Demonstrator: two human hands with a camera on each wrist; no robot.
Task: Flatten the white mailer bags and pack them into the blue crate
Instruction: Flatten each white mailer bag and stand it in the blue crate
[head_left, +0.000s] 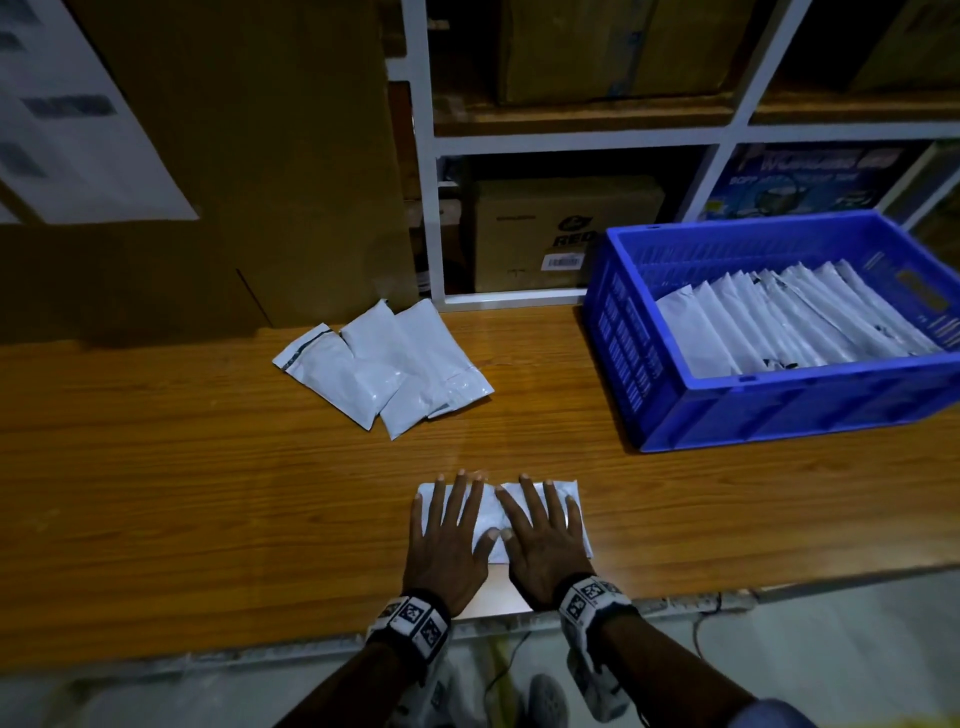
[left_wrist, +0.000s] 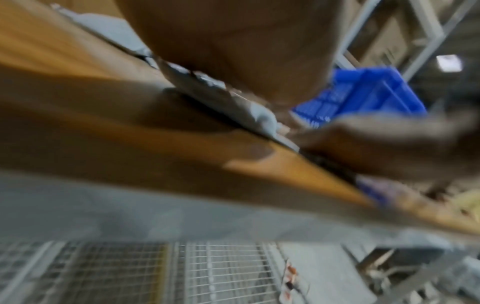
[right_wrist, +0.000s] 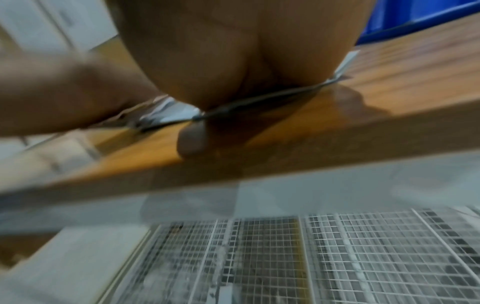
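White plastic lies pinned under both palms: the left hand (head_left: 445, 540) and right hand (head_left: 545, 540) press a mailer bag (head_left: 488, 512) flat near the front edge of the wood-grain surface (head_left: 156, 467), fingers straight and spread, grasping nothing, probably to squeeze out air so it files thin. Three more mailer bags (head_left: 384, 369) wait overlapping farther back. The blue crate (head_left: 779, 410) at the right holds a leaning row of flattened bags. Behind stand white shelving (head_left: 571, 143) with cardboard boxes (head_left: 561, 234).
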